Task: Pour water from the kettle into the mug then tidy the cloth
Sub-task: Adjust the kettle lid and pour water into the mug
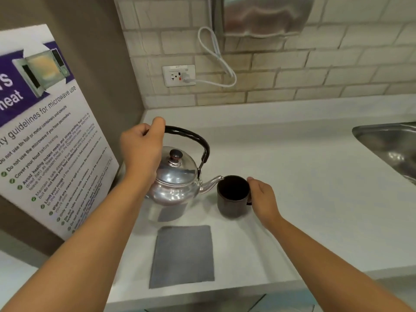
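Note:
A shiny metal kettle (175,181) with a black arched handle hangs just above the white counter (304,188), tilted to the right. My left hand (143,149) is closed around the left end of that handle. The spout tip touches the rim of a dark mug (233,197) standing on the counter. My right hand (262,199) grips the mug at its right side, over the handle. A grey cloth (182,256) lies flat and square on the counter, in front of the kettle and near the front edge.
A steel sink (391,147) is set into the counter at the right. On the left wall leans a microwave guidelines poster (45,131). A wall socket (179,75) with a white cable sits on the tiled backsplash behind.

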Motion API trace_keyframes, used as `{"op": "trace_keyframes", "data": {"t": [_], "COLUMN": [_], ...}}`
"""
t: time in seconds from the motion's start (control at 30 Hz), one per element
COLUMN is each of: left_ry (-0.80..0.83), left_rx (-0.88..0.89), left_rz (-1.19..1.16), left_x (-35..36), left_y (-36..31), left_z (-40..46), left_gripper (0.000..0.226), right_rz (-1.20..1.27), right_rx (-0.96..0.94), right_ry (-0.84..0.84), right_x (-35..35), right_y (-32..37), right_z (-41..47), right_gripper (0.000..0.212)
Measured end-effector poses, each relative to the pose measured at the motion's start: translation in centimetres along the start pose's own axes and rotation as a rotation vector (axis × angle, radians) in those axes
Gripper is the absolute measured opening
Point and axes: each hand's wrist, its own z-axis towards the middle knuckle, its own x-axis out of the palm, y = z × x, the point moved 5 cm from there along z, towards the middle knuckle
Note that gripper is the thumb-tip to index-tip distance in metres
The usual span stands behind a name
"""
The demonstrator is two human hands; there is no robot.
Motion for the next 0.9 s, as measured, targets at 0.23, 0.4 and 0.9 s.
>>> {"op": "trace_keyframes", "data": {"t": [0.23,0.4,0.9], "left_ry": [0.065,0.099,0.207], "left_rx": [0.149,0.24,0.329], "left_rz": [0.11,0.199,0.404], "left_x": [1.3,2.4,4.3], "left_y": [-1.8,-3.2,-6.4], "left_z": [-0.2,-0.3,-0.2], "left_gripper": [0.042,0.047,0.042], "right_rz": [-0.017,-0.019,-0.018], "right_rx": [-0.023,-0.028,-0.042], "right_ry": [0.02,0.032,0.026], "right_x": [0.0,0.0,0.0], "right_y": [-0.1,-0.2,-0.2], "right_z": [0.5,0.6,0.7], "right_gripper": [0.04,0.042,0.044]}}
